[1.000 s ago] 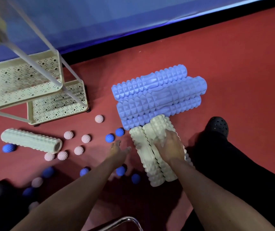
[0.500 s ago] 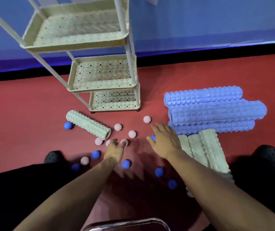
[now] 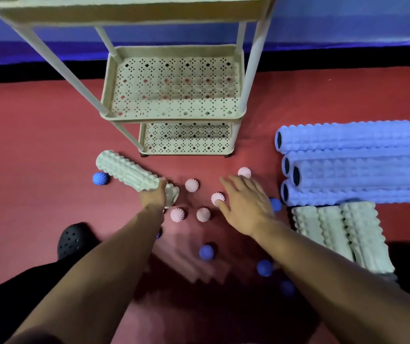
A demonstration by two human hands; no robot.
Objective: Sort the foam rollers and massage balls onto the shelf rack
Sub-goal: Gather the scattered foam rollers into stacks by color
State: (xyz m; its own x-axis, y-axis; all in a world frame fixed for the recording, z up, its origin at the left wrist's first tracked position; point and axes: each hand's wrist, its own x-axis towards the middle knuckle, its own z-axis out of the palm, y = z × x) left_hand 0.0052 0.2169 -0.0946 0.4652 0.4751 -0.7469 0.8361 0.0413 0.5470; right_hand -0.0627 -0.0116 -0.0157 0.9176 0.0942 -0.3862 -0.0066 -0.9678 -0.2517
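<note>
The left hand (image 3: 154, 194) rests on the near end of a lone cream ridged foam roller (image 3: 134, 176); whether its fingers curl round it cannot be told. The right hand (image 3: 246, 203) hovers with fingers spread, its thumb at a pink spiky massage ball (image 3: 217, 197). Best to wrap the roller fully before lifting, then carry it to the cream perforated shelf rack (image 3: 174, 117) just beyond. Pale blue ridged foam rollers (image 3: 352, 165) lie stacked far right on the red floor (image 3: 37, 145).
</note>
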